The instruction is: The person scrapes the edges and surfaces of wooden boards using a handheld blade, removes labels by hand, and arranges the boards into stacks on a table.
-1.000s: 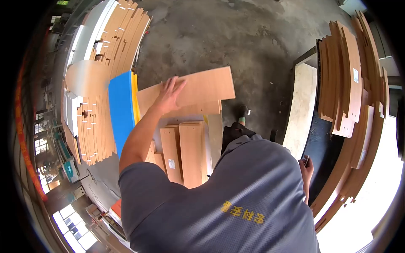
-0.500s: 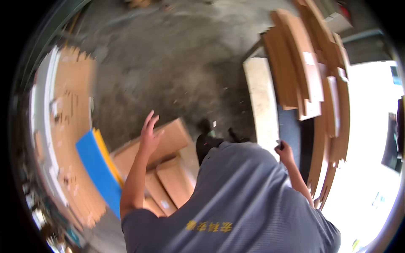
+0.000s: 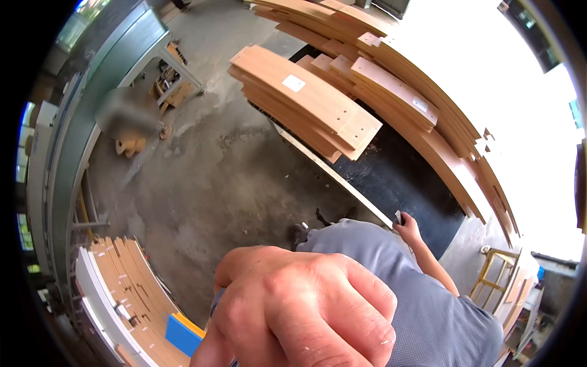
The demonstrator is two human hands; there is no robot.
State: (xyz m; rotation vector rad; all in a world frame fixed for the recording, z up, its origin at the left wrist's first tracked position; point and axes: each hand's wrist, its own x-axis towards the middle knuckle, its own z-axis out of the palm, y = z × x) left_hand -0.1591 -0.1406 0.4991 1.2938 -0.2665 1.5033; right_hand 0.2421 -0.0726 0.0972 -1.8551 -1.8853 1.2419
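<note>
Close to the camera, my left hand (image 3: 299, 303) fills the lower middle of the head view, with its knuckles up. Its fingers are bent and close together, and their tips are hidden, so whatever they hold cannot be seen. To the right, my right hand (image 3: 411, 230) is closed around a small object (image 3: 398, 217) with a pale tip, whose kind I cannot make out. This hand is beside the near end of a long pale board edge (image 3: 342, 177). Beyond it lies a stack of brown wood-coloured panels (image 3: 306, 95), the top one bearing a white label (image 3: 293, 82).
More long panels (image 3: 428, 140) lie on the right, over a dark surface (image 3: 422, 189). A yellow frame (image 3: 489, 272) stands lower right. At left are stacked strips (image 3: 131, 287), a blue panel (image 3: 182, 336) and a green machine (image 3: 125, 46). Concrete floor (image 3: 202, 177) lies between.
My left hand has come up from the lower left to right before the camera. The view has turned toward the panel stack on the right. My right hand keeps its small object.
</note>
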